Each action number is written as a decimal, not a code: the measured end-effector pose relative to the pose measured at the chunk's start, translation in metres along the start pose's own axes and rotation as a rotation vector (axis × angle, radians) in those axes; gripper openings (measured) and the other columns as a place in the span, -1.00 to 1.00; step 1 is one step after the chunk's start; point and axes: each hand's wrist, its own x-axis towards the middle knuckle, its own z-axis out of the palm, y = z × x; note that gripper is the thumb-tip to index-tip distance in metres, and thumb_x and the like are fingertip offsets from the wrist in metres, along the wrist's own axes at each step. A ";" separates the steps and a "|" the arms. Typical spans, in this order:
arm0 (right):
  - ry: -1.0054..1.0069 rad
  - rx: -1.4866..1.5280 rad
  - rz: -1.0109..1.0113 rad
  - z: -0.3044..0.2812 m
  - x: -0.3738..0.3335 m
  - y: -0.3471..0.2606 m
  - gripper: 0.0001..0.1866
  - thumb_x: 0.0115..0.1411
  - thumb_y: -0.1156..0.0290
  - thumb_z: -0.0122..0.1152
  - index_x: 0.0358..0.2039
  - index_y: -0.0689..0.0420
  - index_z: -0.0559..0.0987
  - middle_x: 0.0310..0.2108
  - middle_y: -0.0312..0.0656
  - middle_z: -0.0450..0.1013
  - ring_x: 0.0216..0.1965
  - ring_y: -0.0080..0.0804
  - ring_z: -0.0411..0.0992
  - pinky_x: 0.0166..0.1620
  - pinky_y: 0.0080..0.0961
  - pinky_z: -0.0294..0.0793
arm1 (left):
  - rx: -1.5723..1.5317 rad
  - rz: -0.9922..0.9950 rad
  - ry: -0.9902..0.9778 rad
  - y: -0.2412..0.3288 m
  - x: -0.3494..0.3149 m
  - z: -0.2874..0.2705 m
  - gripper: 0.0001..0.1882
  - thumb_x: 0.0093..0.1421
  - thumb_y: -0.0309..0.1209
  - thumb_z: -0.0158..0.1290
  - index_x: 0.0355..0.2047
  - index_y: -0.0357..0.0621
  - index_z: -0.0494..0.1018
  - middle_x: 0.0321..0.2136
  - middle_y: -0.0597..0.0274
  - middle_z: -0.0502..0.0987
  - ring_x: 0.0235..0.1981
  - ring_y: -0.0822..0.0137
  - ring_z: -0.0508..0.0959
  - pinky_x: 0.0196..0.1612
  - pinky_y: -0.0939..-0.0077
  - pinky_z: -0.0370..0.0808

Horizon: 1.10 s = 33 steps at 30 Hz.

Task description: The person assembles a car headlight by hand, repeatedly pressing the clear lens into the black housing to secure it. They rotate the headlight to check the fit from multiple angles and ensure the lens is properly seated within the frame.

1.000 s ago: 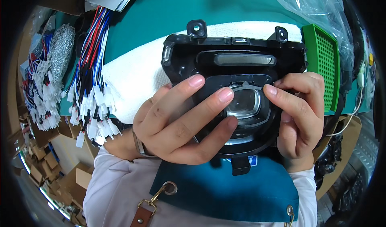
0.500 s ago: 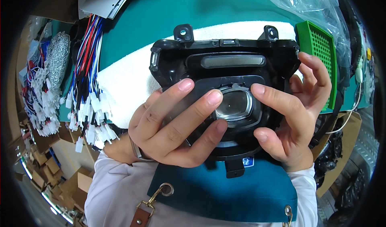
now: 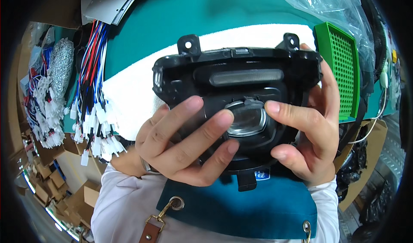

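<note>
A black headlight unit (image 3: 176, 75) is held up in front of my apron, over the near edge of the mat. It has a clear light strip (image 3: 247, 77) across its upper part and a round-cornered glass lens (image 3: 248, 121) lower down. My left hand (image 3: 178, 146) grips the lower left of the unit; its spread fingers lie across the front, one fingertip at the lens's left edge. My right hand (image 3: 316, 129) holds the right side, index fingertip at the lens's right rim and thumb lower down. Its other fingers reach partly out of sight behind the housing.
A white towel (image 3: 129, 92) lies on the green mat (image 3: 180, 10) behind the unit. Bundled wires with white connectors (image 3: 97, 114) hang at left, beside a bubble-wrapped pack (image 3: 61, 66). At right are a green perforated tray (image 3: 343, 71) and clear plastic film (image 3: 318, 2).
The headlight has shifted slightly left and its top has tipped, lowering the upper edge. My right hand's outer fingers have moved from beside the housing to behind its right edge.
</note>
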 end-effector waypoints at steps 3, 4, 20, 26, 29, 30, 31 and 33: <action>0.004 -0.032 0.034 -0.003 -0.002 -0.008 -0.72 0.00 0.13 0.32 -0.38 0.04 0.61 0.19 0.14 -0.04 0.19 0.06 0.14 0.20 -0.18 0.15 | -0.038 0.014 0.028 0.003 -0.005 0.000 -0.70 0.12 -0.21 0.03 -0.11 0.26 0.36 -0.09 0.49 0.49 -0.06 0.20 0.42 -0.30 0.49 0.43; -0.004 -0.064 0.052 -0.004 -0.004 -0.012 -0.78 0.00 0.18 0.32 -0.41 0.02 0.60 0.19 0.13 -0.05 0.18 0.07 0.14 0.20 -0.18 0.16 | -0.053 0.017 0.042 0.005 -0.008 0.000 -0.71 0.13 -0.18 0.00 -0.11 0.28 0.35 -0.08 0.55 0.49 -0.04 0.22 0.40 -0.21 0.43 0.44; 0.021 0.039 -0.022 0.001 -0.006 -0.008 -0.80 -0.08 0.32 0.32 -0.47 -0.13 0.45 0.08 0.09 -0.03 0.07 0.31 0.22 0.10 0.11 0.27 | 0.047 0.062 0.065 0.014 -0.017 0.003 -0.72 0.13 -0.07 -0.03 -0.13 0.40 0.28 -0.04 0.72 0.38 -0.05 0.40 0.37 -0.07 0.32 0.32; 0.036 0.050 -0.057 0.002 -0.007 -0.003 -0.76 -0.12 0.30 0.34 -0.47 -0.14 0.41 0.09 0.09 -0.03 0.09 0.28 0.22 0.08 0.05 0.33 | 0.055 -0.002 0.094 0.016 -0.015 0.004 -0.77 0.15 0.00 -0.08 -0.19 0.42 0.30 -0.03 0.88 0.40 -0.04 0.55 0.40 -0.03 0.32 0.23; -0.019 0.048 -0.109 -0.002 -0.011 0.001 -0.76 -0.11 0.30 0.33 -0.46 -0.16 0.40 0.14 0.10 -0.05 0.09 0.29 0.21 0.05 -0.02 0.39 | 0.068 -0.024 0.155 0.019 -0.015 0.012 -0.79 0.13 -0.03 -0.08 -0.21 0.43 0.30 -0.02 0.90 0.38 -0.05 0.65 0.39 -0.03 0.34 0.21; -0.056 0.032 -0.116 -0.005 -0.012 0.001 -0.75 -0.10 0.30 0.33 -0.46 -0.18 0.40 0.15 0.10 -0.07 0.09 0.28 0.21 0.05 -0.04 0.41 | 0.073 -0.021 0.173 0.019 -0.016 0.013 -0.79 0.12 -0.04 -0.07 -0.22 0.43 0.30 -0.02 0.91 0.37 -0.05 0.69 0.38 -0.04 0.34 0.22; -0.115 -0.005 -0.106 -0.010 -0.011 -0.002 -0.75 -0.10 0.30 0.33 -0.46 -0.20 0.40 0.18 0.10 -0.09 0.10 0.28 0.21 0.04 -0.06 0.43 | 0.084 -0.020 0.186 0.019 -0.016 0.013 -0.79 0.11 -0.05 -0.07 -0.22 0.43 0.30 -0.02 0.92 0.36 -0.05 0.72 0.37 -0.04 0.35 0.22; -0.164 -0.094 -0.116 -0.014 -0.011 -0.005 -0.77 -0.06 0.23 0.30 -0.46 -0.26 0.38 0.19 0.09 -0.05 0.14 0.20 0.18 0.05 -0.10 0.43 | 0.105 -0.002 0.187 0.021 -0.016 0.010 -0.78 0.08 -0.08 -0.06 -0.23 0.42 0.30 -0.01 0.92 0.35 -0.05 0.79 0.35 -0.06 0.36 0.24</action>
